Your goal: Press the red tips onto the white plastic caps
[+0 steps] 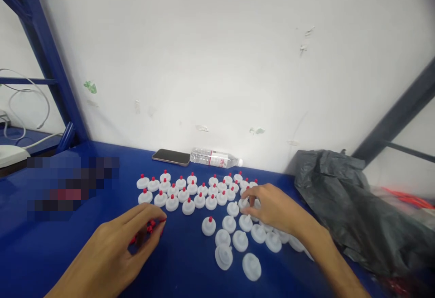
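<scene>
My left hand (125,239) is curled in a pinch at the lower left, with a bit of red showing at its fingertips. Small red tip caps (150,228) lie in a pile under and behind its fingers, partly hidden. My right hand (268,205) reaches over the white lids, thumb and forefinger closing round a white nozzle lid (242,204). Several white lids with red tips (188,206) stand upright in rough rows to the left and behind. Bare white nozzle lids (240,241) are scattered below and under my right hand; one lid (251,266) lies nearest me.
A phone (171,156) and a clear plastic bottle (216,158) lie along the wall at the back of the blue table (190,266). A dark plastic bag (340,198) covers the right side. Blue frame posts (56,58) rise at the left. A blurred patch sits at left.
</scene>
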Action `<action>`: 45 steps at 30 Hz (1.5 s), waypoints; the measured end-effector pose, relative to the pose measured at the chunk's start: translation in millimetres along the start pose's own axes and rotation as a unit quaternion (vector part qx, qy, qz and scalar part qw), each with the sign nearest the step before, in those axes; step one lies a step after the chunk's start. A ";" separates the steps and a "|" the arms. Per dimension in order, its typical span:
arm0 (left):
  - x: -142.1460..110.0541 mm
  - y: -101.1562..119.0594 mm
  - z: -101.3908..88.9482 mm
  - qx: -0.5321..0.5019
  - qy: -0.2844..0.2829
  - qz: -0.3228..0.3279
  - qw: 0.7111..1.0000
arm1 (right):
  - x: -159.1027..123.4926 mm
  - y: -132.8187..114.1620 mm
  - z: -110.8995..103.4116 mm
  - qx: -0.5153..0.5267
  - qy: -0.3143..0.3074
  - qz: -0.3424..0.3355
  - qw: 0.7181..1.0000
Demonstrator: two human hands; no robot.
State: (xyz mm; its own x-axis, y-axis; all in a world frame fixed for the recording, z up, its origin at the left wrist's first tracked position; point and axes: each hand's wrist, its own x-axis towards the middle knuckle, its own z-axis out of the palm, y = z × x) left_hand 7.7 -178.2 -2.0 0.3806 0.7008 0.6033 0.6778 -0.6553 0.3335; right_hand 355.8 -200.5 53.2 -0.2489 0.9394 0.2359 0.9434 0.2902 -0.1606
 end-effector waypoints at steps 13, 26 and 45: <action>10.8 26.5 -0.2 -0.161 -0.015 -0.082 0.983 | 1.5 11.6 1.8 -0.014 0.092 -0.003 0.996; 4.4 42.4 9.5 -0.220 -0.045 -0.119 0.967 | 1.6 -64.2 31.0 -0.009 0.236 -0.232 0.944; -0.3 41.7 14.4 -0.123 0.021 0.034 0.992 | -7.6 -89.7 34.2 0.024 0.274 -0.279 0.920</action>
State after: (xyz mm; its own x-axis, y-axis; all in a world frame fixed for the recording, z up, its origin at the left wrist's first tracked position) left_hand 45.0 -201.7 1.2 0.3904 0.6437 0.6582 0.4757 -0.7531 0.4545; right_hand 265.6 -227.4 33.1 -0.5307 0.4124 0.7405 0.6882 0.7196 0.0924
